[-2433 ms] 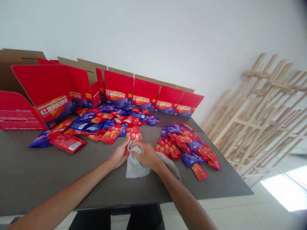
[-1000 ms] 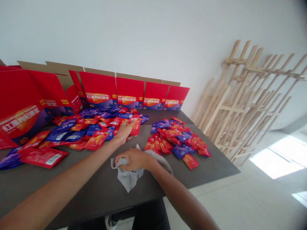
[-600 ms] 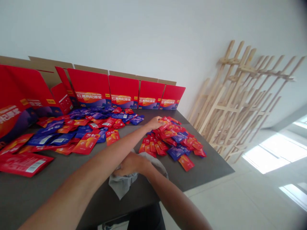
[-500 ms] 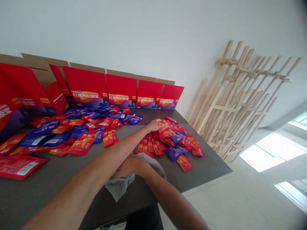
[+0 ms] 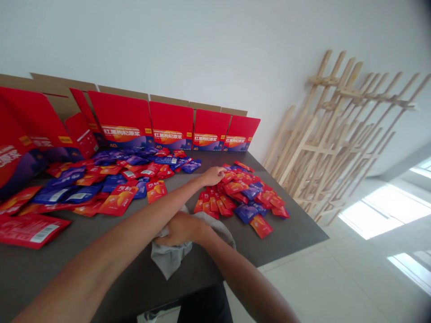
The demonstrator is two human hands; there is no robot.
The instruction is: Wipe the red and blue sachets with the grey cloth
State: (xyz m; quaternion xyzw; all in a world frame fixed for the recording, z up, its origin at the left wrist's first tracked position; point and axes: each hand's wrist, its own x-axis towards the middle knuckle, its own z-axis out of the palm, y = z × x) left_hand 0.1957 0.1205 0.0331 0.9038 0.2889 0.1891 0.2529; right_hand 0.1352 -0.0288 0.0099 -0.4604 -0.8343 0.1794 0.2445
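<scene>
My left hand (image 5: 213, 176) reaches across to the near-left edge of the right-hand pile of red and purple pouches (image 5: 249, 190). Its fingers are curled in, and no pouch shows in them. Below my left forearm, my right hand (image 5: 180, 229) grips a crumpled grey cloth (image 5: 171, 258) pressed on the dark tabletop (image 5: 202, 264). Part of the cloth (image 5: 220, 226) spreads out behind the right wrist. Several red pouches (image 5: 213, 201) lie overlapped in a row at the pile's left side.
A larger spread of red and purple pouches (image 5: 116, 199) covers the left of the table. Open red cartons (image 5: 171, 128) line the wall. Wooden easels (image 5: 316, 146) lean beyond the table's right edge. A larger red pouch (image 5: 32, 229) lies at the near left.
My left hand has drawn back slightly to the left from the pouches. My right hand has shifted a little left with the cloth. The view has tilted slightly.
</scene>
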